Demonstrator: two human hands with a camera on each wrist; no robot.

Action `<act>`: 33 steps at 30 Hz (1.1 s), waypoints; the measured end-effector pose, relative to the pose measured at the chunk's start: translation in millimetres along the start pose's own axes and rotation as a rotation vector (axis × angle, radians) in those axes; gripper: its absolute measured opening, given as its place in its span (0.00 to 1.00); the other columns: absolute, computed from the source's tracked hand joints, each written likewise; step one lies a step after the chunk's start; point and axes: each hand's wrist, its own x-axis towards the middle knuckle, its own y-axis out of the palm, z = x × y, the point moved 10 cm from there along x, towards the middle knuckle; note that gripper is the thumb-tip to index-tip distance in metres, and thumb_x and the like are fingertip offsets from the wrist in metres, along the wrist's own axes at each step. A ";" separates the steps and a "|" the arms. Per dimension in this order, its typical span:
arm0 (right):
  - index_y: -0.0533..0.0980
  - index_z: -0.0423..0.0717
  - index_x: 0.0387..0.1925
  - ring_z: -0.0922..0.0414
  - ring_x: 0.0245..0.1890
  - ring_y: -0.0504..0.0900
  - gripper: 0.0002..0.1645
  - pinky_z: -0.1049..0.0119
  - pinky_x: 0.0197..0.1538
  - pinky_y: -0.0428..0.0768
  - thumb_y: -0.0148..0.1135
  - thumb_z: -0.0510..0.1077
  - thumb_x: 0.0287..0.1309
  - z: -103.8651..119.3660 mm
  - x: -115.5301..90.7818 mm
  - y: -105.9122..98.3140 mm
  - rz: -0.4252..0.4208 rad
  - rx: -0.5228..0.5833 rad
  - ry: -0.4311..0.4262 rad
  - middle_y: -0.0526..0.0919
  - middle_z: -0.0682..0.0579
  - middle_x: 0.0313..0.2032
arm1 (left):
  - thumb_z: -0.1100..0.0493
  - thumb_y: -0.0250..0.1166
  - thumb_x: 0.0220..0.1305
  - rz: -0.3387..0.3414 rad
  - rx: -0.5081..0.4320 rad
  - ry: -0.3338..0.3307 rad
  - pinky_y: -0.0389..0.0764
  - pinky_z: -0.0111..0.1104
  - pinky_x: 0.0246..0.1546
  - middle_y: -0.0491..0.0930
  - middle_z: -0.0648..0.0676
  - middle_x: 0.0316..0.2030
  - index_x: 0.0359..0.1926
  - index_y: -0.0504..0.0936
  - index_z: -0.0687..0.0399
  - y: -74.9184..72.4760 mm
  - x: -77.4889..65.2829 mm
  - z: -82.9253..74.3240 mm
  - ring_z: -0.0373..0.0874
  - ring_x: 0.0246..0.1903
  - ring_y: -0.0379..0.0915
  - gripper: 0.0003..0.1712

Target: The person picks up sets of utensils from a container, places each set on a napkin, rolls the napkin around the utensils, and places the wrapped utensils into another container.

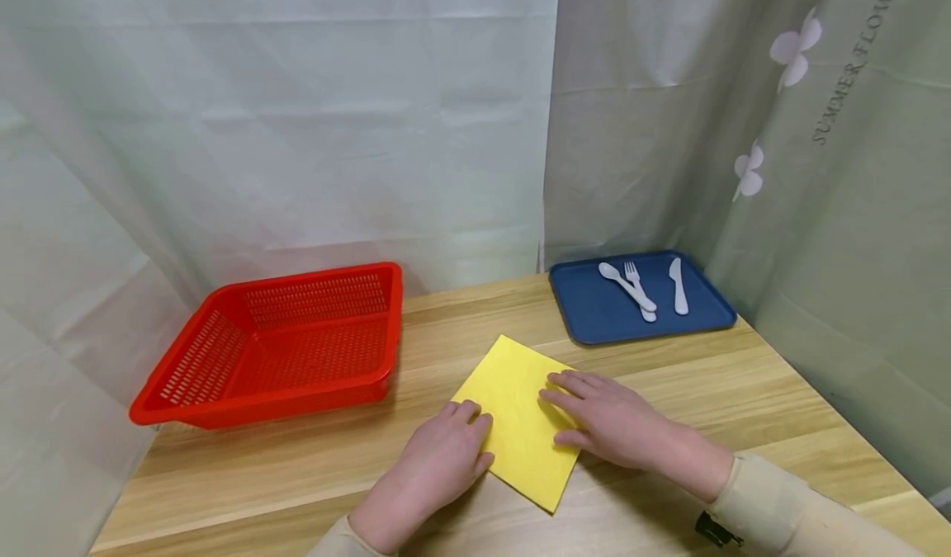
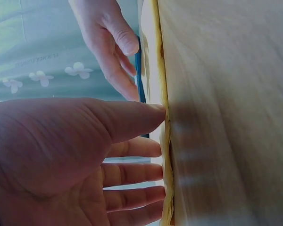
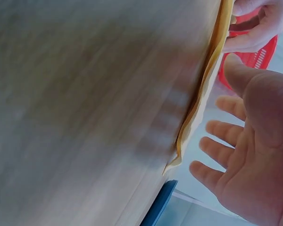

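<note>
A yellow folded cloth (image 1: pixel 520 408) lies flat on the wooden table, one corner pointing toward me. Its thin layered edge (image 2: pixel 163 94) shows in the left wrist view. My left hand (image 1: pixel 446 454) rests at the cloth's left side, thumb and fingertips right at the edge with the fingers fairly straight. On the other side, my right hand (image 1: pixel 612 421) is over the cloth's right part, fingers spread and relaxed. From the right wrist, this right hand (image 3: pixel 254 141) shows a gap between its fingertips and the cloth (image 3: pixel 203 94), and it holds nothing.
At the back left stands a red plastic basket (image 1: pixel 282 404) with slotted walls. A blue tray (image 1: pixel 594 322) at the back right carries a white spoon (image 1: pixel 628 287), fork (image 1: pixel 632 273) and knife (image 1: pixel 679 286). Pale curtains (image 1: pixel 312 128) close off the table's back and sides.
</note>
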 end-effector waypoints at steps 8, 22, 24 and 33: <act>0.72 0.45 0.80 0.39 0.75 0.74 0.40 0.40 0.73 0.75 0.64 0.62 0.79 -3.8 1.9 -6.6 -0.061 -0.010 0.005 0.73 0.39 0.77 | 0.47 0.80 0.68 0.009 -0.005 -0.002 0.87 0.45 0.49 0.82 0.57 0.54 0.56 0.86 0.56 1.2 -0.5 1.3 0.55 0.53 0.80 0.24; 0.67 0.41 0.82 0.37 0.78 0.70 0.45 0.38 0.75 0.72 0.66 0.62 0.78 -22.5 1.9 -10.9 -0.141 -0.031 0.089 0.70 0.37 0.79 | 0.48 0.80 0.67 -0.020 -0.011 0.011 0.87 0.44 0.48 0.82 0.56 0.52 0.55 0.86 0.56 -2.6 0.0 -0.2 0.53 0.52 0.79 0.24; 0.68 0.40 0.82 0.37 0.78 0.70 0.45 0.37 0.75 0.71 0.67 0.61 0.77 -24.4 1.9 -12.7 -0.153 -0.031 0.101 0.70 0.37 0.79 | 0.48 0.80 0.67 -0.015 -0.012 0.007 0.87 0.44 0.48 0.82 0.56 0.52 0.56 0.86 0.57 -2.2 0.3 0.1 0.54 0.52 0.79 0.25; 0.69 0.41 0.81 0.36 0.78 0.70 0.45 0.36 0.76 0.68 0.69 0.61 0.76 -32.4 5.1 -17.3 -0.195 -0.056 0.132 0.72 0.37 0.78 | 0.47 0.80 0.67 -0.003 -0.007 -0.002 0.87 0.44 0.48 0.82 0.56 0.53 0.57 0.86 0.57 -1.1 -1.0 0.4 0.53 0.52 0.79 0.26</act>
